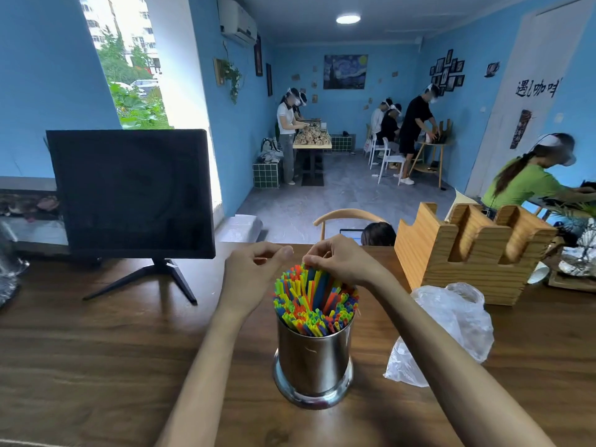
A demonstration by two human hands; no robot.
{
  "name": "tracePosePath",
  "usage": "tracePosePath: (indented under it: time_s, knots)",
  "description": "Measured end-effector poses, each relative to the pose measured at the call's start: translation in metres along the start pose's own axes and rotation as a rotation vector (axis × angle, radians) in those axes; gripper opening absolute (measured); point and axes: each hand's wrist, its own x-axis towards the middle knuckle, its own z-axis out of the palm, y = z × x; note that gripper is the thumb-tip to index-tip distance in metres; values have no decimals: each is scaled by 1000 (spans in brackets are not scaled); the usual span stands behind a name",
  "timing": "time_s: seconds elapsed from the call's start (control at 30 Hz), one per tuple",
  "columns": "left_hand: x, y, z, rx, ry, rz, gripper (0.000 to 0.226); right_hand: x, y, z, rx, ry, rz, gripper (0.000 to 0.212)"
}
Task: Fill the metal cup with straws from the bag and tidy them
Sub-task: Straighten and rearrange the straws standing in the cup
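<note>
Right hand (338, 259) fingers pinch tall straws (314, 298) beneath them; tugging sideways could topple the crammed metal cup (314, 359).

Daylight blows out the window (129, 59), a ceiling lamp (348, 18) glows, and wide-angle distortion bends the edges.
</note>
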Motion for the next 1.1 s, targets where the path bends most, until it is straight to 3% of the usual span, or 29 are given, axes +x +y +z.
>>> tracePosePath:
  time_s: [0.17, 0.3, 0.43, 0.53, 0.73, 0.9, 1.1]
  knots:
    - [2, -1, 0, -27, 17, -5, 14, -5, -14, -17, 8, 101, -56, 25]
    - [4, 1, 3, -26, -77, 11, 6, -10, -28, -39, 59, 190, -90, 25]
    - [4, 0, 9, -4, -187, 7, 5, -14, -34, -48, 44, 135, -85, 23]
    - [5, -4, 14, -19, -198, -3, 6, -14, -33, -49, -21, 84, -64, 26]
    - [8, -2, 24, -32, -226, 47, 15, -14, -32, -44, 78, 61, -81, 24]
    - [14, -3, 31, -14, -232, 8, 5, -13, -30, -41, 48, 93, -120, 24]
    - [18, -1, 27, -3, -320, 24, 9, -14, -29, -41, -22, 120, -144, 25]
